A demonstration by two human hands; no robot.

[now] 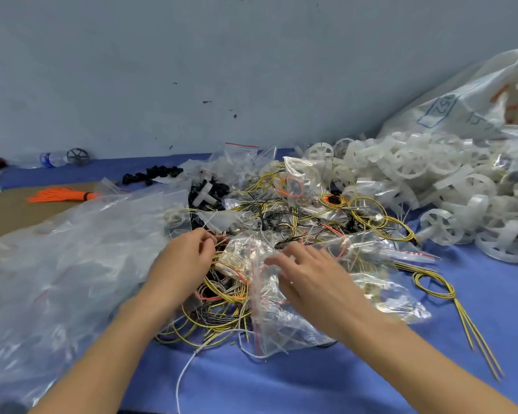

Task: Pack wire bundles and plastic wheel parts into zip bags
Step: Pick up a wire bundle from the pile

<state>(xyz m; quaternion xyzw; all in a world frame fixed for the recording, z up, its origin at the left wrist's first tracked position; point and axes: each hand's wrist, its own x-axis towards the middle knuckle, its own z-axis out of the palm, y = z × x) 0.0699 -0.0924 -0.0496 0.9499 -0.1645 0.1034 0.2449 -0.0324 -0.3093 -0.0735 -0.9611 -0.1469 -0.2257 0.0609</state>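
Observation:
A tangle of yellow, black and red wire bundles [222, 306] lies on the blue table [311, 380] in front of me, mixed with small clear zip bags [281, 318]. My left hand [186, 261] has its fingers curled into the wires at the pile's left side, pinching thin strands. My right hand [308, 276] lies over a clear zip bag with its fingers spread and fairly straight. A heap of white plastic wheel parts [431, 180] fills the right side of the table.
A large clear plastic sheet bag [57, 264] covers the left. Behind it lie an orange cable-tie bundle [60, 195], black parts [150, 174] and a water bottle [53, 159]. A big printed sack [473, 94] leans at the right. A loose yellow wire loop [437, 286] trails right.

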